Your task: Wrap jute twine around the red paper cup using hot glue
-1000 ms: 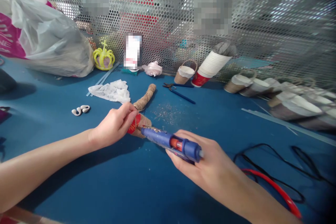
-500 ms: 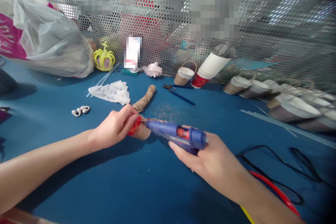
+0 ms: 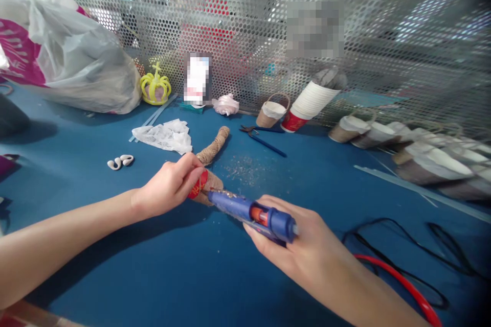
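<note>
My left hand [image 3: 171, 186] is closed around a red paper cup [image 3: 198, 185], which lies tilted with brown twine [image 3: 215, 182] wound about part of it. In my right hand [image 3: 295, 235] is a blue hot glue gun [image 3: 241, 208], its nozzle touching or very close to the twine-wrapped side of the cup. The fingers on the gun's handle are partly hidden beneath its body. Just beyond the cup lies a curved hank of twine [image 3: 215, 145].
Blue-handled pliers [image 3: 264, 143], a stack of paper cups [image 3: 310, 102] and twine-covered little baskets [image 3: 347, 129] stand toward the mesh panel [image 3: 245, 25]. White crumpled material [image 3: 164, 135], earbuds [image 3: 120, 162] and a plastic bag [image 3: 84, 61] are at left. A black cord [image 3: 399, 255] lies at right.
The glue gun's nozzle has shifted slightly left and down along the cup's twine-wrapped side. My left hand keeps its hold on the cup. The whole view has shifted a little.
</note>
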Demonstrator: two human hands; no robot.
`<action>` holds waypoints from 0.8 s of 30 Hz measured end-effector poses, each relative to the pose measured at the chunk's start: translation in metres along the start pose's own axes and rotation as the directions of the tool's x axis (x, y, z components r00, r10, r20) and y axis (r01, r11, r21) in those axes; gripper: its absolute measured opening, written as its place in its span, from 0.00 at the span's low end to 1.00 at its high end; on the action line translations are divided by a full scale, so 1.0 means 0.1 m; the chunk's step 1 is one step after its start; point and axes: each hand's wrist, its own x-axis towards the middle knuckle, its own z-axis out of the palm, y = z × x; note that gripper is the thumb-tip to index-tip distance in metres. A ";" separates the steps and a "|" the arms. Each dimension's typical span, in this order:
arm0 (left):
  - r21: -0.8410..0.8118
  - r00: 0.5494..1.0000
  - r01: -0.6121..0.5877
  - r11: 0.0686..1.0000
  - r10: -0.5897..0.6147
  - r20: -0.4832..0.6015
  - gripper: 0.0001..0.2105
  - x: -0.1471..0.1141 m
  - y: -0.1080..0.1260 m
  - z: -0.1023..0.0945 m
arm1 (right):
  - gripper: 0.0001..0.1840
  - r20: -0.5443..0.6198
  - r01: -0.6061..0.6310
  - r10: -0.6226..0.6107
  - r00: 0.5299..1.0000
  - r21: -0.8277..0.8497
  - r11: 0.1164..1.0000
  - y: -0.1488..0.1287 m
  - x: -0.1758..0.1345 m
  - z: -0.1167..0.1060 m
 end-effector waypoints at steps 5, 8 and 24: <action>0.000 0.999 -0.038 0.999 0.038 -0.012 0.05 -0.01 -0.01 0.01 | 0.09 -0.028 -0.033 0.034 0.999 0.005 0.999 0.02 0.01 -0.01; -0.012 0.996 -0.086 0.996 0.086 0.006 0.05 -0.03 -0.03 0.01 | 0.11 -0.051 -0.094 0.096 0.994 0.040 0.995 0.03 0.03 -0.04; 0.008 0.979 -0.203 0.979 0.202 0.008 0.04 -0.04 -0.07 0.02 | 0.13 -0.054 -0.144 0.154 0.987 0.156 0.977 0.08 0.09 -0.07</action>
